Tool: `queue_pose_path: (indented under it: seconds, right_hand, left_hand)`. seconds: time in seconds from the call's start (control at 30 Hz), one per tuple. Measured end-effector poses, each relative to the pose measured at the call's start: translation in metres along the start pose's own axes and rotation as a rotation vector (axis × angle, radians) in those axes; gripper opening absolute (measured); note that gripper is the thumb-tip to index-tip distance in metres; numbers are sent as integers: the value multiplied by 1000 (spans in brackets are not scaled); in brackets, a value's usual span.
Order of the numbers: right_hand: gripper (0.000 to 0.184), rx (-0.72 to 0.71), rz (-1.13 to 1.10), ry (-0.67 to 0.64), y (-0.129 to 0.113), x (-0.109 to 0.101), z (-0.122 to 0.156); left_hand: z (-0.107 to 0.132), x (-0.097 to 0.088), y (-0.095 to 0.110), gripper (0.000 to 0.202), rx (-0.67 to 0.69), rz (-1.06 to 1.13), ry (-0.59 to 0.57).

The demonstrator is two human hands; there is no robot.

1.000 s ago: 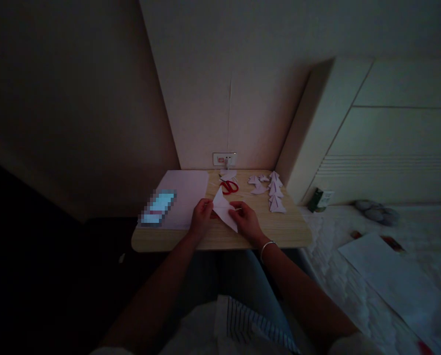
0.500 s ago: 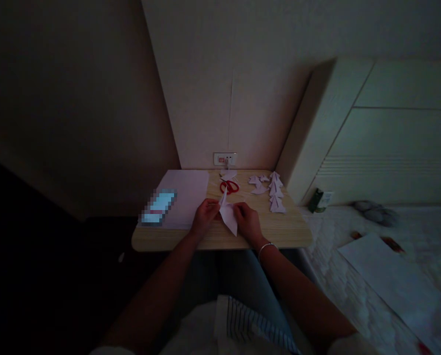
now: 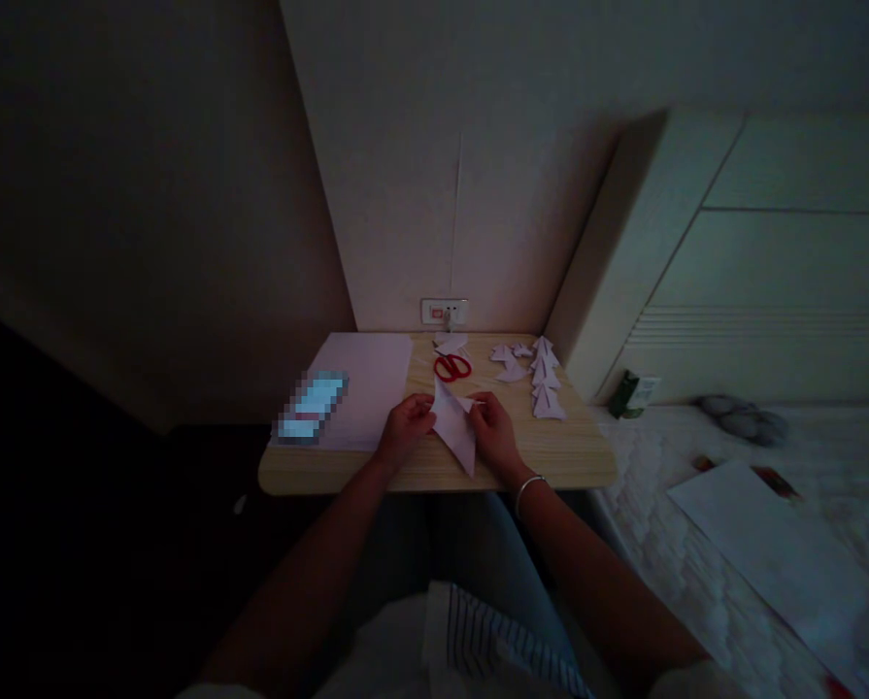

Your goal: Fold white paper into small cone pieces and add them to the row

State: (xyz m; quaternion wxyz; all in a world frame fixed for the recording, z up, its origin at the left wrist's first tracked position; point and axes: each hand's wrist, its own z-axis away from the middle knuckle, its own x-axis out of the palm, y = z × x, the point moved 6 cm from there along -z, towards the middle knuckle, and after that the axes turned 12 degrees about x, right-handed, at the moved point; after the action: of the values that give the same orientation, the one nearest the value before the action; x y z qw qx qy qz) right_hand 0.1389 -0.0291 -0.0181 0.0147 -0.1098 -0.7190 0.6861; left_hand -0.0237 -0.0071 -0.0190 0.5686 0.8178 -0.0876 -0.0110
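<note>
A: Nearest first?
B: Blue denim trousers [image 3: 488, 544], two legs, under the table edge. Both bare forearms reach forward and converge; one thin, rounded, silver-coloured bracelet [image 3: 527, 490] on the right wrist.
A: Hands?
B: Two. Left hand [image 3: 407, 427], fingers curled, pinches the left edge of a thin white folded paper piece with pointed corners [image 3: 454, 424]. Right hand [image 3: 493, 427], knuckles up, grips its right side.
A: Where is that paper?
B: One piece, between the hands, over the middle front of a pale wood-grain table with rounded corners [image 3: 572, 458]. Long point toward the body, another away. Touching the tabletop? Cannot tell.
A: Left of it?
B: Smooth white rectangular paper [image 3: 380, 383], flat; one sheet or several, cannot tell. One slab-shaped phone with a lit screen [image 3: 314, 406] lies on its left part, screen blurred.
A: Farther out?
B: One pair of red-handled scissors [image 3: 452, 367], two loops, just beyond the held paper. At right, a tiered white paper tree shape [image 3: 547, 383], at least three tiers. Beside it, small white folded paper pieces [image 3: 508, 364], perhaps three; they overlap.
A: Farthest?
B: Pale paper scraps [image 3: 450, 343] at the back edge, count unclear, then one white rectangular wall socket [image 3: 444, 312].
</note>
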Motion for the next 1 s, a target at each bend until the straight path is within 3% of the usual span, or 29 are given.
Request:
queue_pose_path:
  seconds: [0.1,0.2,0.47,0.63,0.77,1.0]
  right_hand:
    - [26,-40,41,-45,-2,3,2]
    - [21,-72,50,-52,-5,3,2]
    - [16,55,-80,-94,1,2,0]
    - [41,-18,-178,-79,-7,1,2]
    - [19,33,-143,-84,-10,0,4]
    - [20,84,-202,-127,-1,1,3]
  left_hand:
    - [1,3,0,29,-1,-32,-41]
    - [2,4,0,29,21,-36,-67]
    - [4,6,-5,33,16,-64,-103]
    - [5,9,3,26,53,-121,-133]
    - [5,9,10,20,78,-121,-120]
    - [7,11,9,19,105,-132,-181]
